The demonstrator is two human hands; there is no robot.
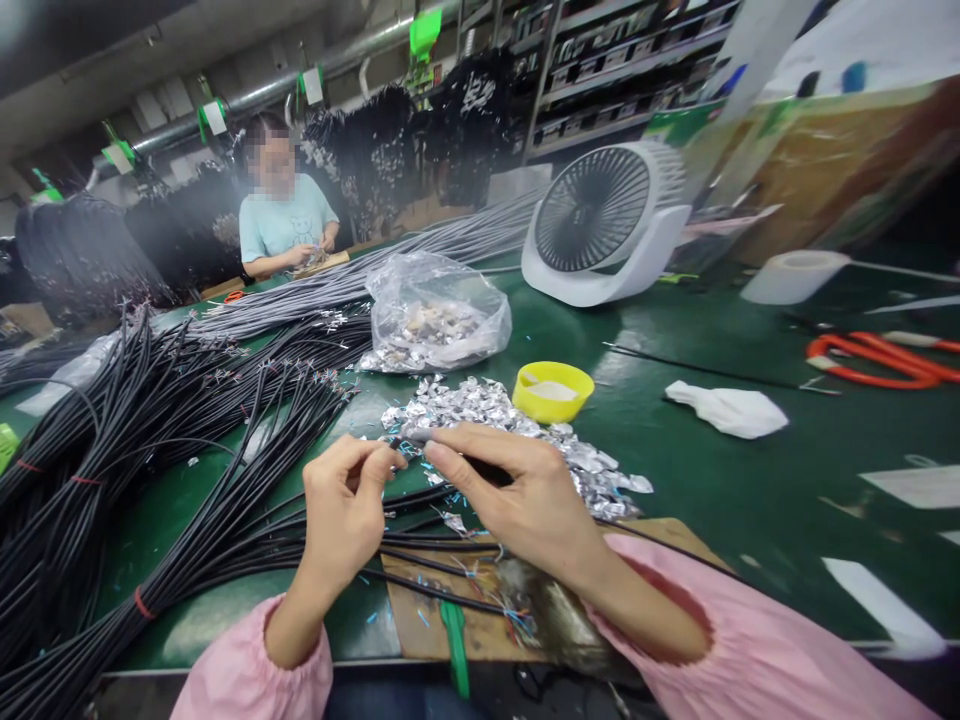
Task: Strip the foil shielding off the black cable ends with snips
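Note:
My left hand (345, 510) is closed in a pinch at the end of a black cable (489, 470). From the right, my right hand (517, 490) closes thumb and fingers round the same cable, fingertips almost meeting the left ones. Grey covers show on its fingertips. The exact cable tip is hidden between the fingers. Beneath both hands, black cables (442, 590) with stripped coloured wire ends lie across a wooden board (420, 640). Just beyond is a heap of silver foil scraps (480, 400) mixed with blue bits.
Large black cable bundles (217, 510) fill the left. A clear bag (442, 310) of scraps, yellow bowl (553, 392), white fan (607, 220), white pouch (727, 408) and orange-handled scissors (877, 360) stand around. A green-handled tool (454, 640) lies at the edge. Another person (289, 220) sits opposite.

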